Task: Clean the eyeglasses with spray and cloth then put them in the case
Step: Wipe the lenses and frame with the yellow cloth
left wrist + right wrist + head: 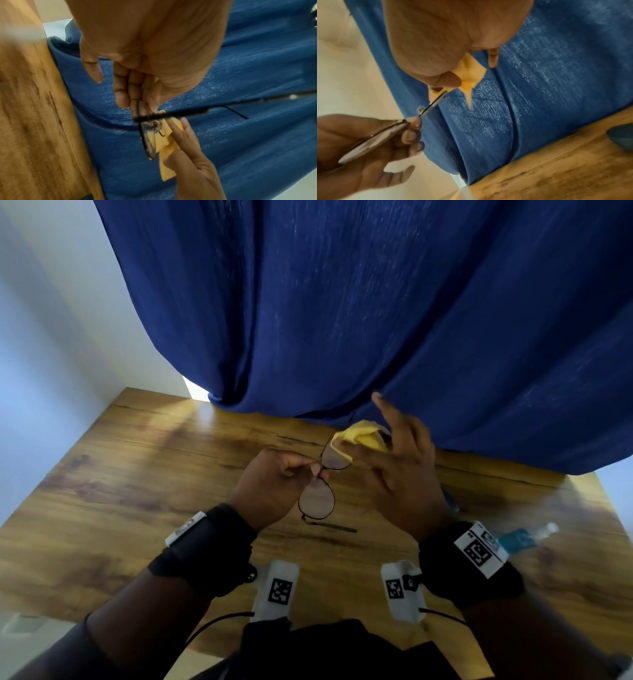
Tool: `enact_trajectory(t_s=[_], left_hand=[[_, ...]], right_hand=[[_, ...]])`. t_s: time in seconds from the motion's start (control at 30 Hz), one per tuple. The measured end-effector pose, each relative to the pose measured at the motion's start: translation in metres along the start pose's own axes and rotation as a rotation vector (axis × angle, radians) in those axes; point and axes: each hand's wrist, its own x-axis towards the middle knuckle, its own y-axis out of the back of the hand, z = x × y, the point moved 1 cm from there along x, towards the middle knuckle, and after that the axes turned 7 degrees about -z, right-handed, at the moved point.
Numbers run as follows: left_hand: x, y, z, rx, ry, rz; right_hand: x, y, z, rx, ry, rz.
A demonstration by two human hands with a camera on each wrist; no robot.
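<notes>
Two hands work above a wooden table (137, 474): the left hand (270, 484) pinches the eyeglasses (322, 484) at the bridge to steady them, while the right hand (400, 470) pinches a yellow cloth (359, 436) around the far lens, apparently wiping it.

Left hand (145, 56) pinches eyeglasses (148, 135); right hand (192, 162) presses yellow cloth (166, 155) against lens

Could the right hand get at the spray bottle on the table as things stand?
Probably not yet: the right hand pinches the yellow cloth against the eyeglasses. The spray bottle lies unobstructed beside that wrist.
</notes>
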Motion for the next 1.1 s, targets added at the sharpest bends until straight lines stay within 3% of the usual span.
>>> enact_trajectory(t_s=[0.13,0.27,0.37,0.47,0.63,0.77,0.93,1.1], left_hand=[[0.003,0.01,-0.007,-0.047,-0.002,-0.01],[0.003,0.016,-0.01,-0.001,-0.019,-0.049],[0.007,0.02,-0.015,-0.014,-0.014,-0.05],[0.007,0.023,-0.014,0.016,-0.036,-0.076],[0.008,0.02,-0.011,0.015,-0.073,-0.071],[0.006,0.009,-0.004,0.062,-0.11,-0.08],[0.003,-0.002,-0.002,0.072,-0.111,-0.055],[-0.003,-0.014,0.004,0.098,-0.122,-0.067]], right_hand=[[0.002,-0.012,-0.014,-0.033,0.104,-0.124],[0.005,-0.011,-0.012,0.158,-0.078,-0.051],[-0.002,-0.017,-0.021,0.131,-0.033,-0.059],[-0.003,-0.015,-0.013,0.24,-0.135,0.081],[-0.003,-0.018,-0.015,0.175,-0.048,0.031],[-0.001,-0.006,-0.006,0.211,-0.131,0.137],[-0.003,-0.002,-0.02,0.057,0.039,0.121],[-0.005,0.01,-0.002,0.037,-0.094,0.115]])
